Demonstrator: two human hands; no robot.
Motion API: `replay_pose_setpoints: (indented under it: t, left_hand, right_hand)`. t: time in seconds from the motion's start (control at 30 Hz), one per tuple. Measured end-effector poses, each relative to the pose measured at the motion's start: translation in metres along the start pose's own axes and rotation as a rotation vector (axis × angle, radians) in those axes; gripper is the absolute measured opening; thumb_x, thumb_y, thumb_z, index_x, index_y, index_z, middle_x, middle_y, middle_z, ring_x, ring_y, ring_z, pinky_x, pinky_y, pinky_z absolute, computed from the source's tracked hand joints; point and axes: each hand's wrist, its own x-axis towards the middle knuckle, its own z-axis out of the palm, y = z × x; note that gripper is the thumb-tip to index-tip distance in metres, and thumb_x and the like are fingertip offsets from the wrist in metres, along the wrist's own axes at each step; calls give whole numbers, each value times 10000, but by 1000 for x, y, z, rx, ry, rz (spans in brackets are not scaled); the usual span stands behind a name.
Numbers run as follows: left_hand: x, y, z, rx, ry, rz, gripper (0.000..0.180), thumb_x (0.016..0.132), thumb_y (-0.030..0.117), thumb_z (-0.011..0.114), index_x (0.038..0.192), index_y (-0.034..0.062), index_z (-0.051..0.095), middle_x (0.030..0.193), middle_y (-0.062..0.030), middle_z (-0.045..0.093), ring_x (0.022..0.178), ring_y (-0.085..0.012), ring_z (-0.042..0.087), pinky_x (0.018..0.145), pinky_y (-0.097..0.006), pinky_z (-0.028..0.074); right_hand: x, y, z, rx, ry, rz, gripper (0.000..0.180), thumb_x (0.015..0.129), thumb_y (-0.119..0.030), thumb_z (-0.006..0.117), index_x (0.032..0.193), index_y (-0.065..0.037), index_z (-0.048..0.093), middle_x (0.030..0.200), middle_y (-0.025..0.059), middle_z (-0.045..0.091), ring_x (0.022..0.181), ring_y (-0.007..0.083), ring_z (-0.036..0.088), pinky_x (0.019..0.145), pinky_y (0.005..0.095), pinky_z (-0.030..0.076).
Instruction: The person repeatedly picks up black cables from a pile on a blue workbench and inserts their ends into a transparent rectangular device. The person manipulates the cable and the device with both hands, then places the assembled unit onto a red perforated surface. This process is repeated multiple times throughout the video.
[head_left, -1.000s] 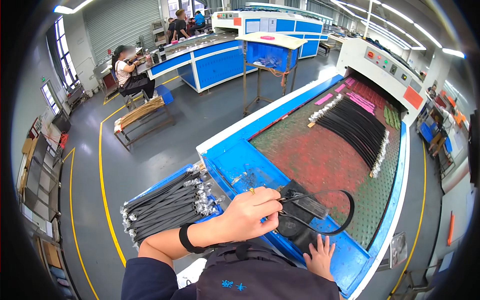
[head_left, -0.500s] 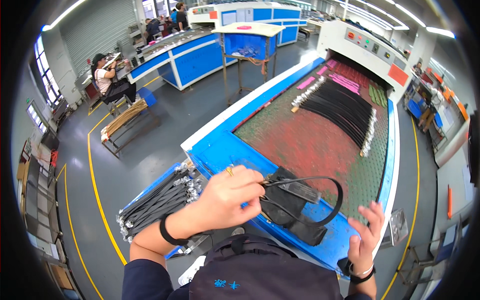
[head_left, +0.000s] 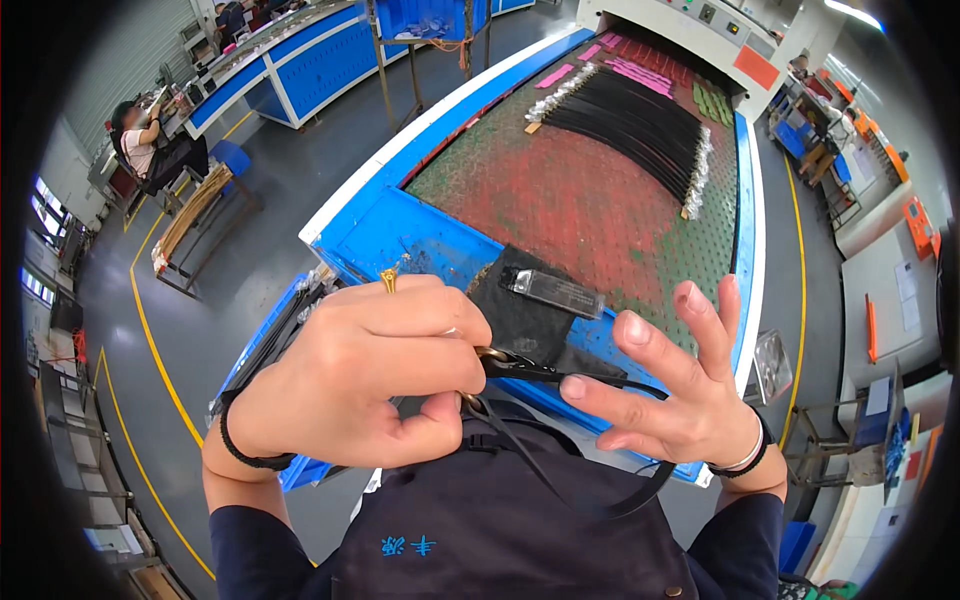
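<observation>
Pinched in my left hand (head_left: 390, 375) is a thin black strap (head_left: 535, 372) with brass-coloured metal fittings at its ends. The strap hangs in a loop in front of my dark apron (head_left: 500, 530). My fingers hide part of its ends. Spread fingers show on my right hand (head_left: 675, 390), which is at the far side of the loop. Its thumb and lower fingers are close to the strap; whether they touch it I cannot tell. Beyond my hands, a black cloth (head_left: 500, 310) lies on the blue machine edge, with a dark, shiny oblong piece (head_left: 557, 292) on it.
A conveyor (head_left: 560, 190) with a red-green belt stretches ahead, carrying a row of black straps (head_left: 630, 130), pink strips (head_left: 640, 75) and green strips (head_left: 712, 103). A blue tray (head_left: 262, 340) of straps is at left. A person (head_left: 145, 145) sits at the far left.
Both hands have come nearer to me and closer together, bringing the strap over my apron. The loop now hangs lower. My right hand has moved up beside it, fingers still apart.
</observation>
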Motion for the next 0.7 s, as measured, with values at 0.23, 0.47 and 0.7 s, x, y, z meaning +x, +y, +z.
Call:
replay_pose_setpoints:
  t: [0.23,0.47,0.7]
  left_hand:
    - [3,1,2,25,-29,36,204,460,-1,540,636,72,613,737,-47,583,539,-186,470,464,-278,360]
    - [-2,-4,5,74,-1,83,205,448,4,548,629,77,611,724,-39,584,547,-178,497,464,-273,367]
    - [-10,-14,12,126,54,253,168,446,35,595,610,75,593,732,-31,585,558,-184,517,491,-288,389]
  right_hand:
    - [4,-9,2,104,85,118,484,671,-470,596,1139,-346,613,1366,-65,428,1302,271,301,1072,567,118]
    - [-29,9,1,379,436,154,351,886,-447,454,971,-200,688,1198,79,543,1228,320,384,1062,555,184]
    - [-111,0,124,565,219,952,294,904,-259,458,1054,-81,637,1242,138,488,1242,344,365,1034,510,245]
